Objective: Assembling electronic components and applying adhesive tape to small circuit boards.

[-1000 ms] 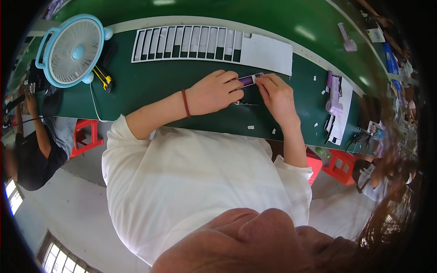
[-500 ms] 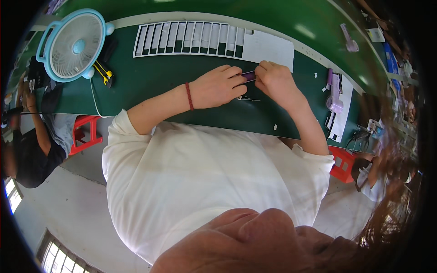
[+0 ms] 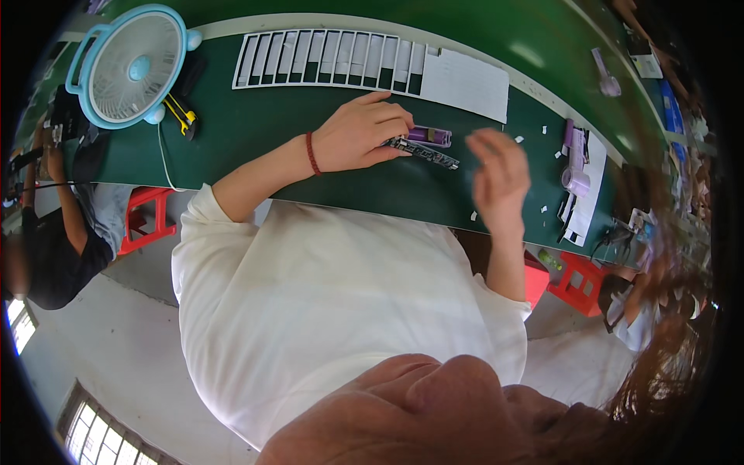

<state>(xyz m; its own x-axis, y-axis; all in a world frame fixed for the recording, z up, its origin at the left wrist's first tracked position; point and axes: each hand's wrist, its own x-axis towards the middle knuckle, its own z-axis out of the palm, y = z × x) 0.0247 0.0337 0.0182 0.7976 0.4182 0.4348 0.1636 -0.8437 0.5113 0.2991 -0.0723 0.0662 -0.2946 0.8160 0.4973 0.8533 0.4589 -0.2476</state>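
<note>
My left hand (image 3: 360,133) is closed around one end of a slim purple plastic housing (image 3: 428,136), whose other end sticks out to the right. A narrow dark circuit board (image 3: 426,152) with small parts along it lies slanted at the near side of the housing, under the same fingers. Whether board and housing are joined is hidden by the hand. To the right, apart from both, my right hand (image 3: 500,174) is raised over the table. Its fingers are somewhat blurred but look loosely stretched out, with nothing visible in them.
A white slotted tray (image 3: 333,82) and a white sheet (image 3: 465,85) lie at the back of the green table. A blue fan (image 3: 139,70) and a yellow cutter (image 3: 183,116) stand left. Purple parts (image 3: 576,167) lie right, near paper scraps. Other people sit on both sides.
My right hand has let go of the purple housing and moved right and nearer. The housing and the circuit board now show beyond my left fingers.
</note>
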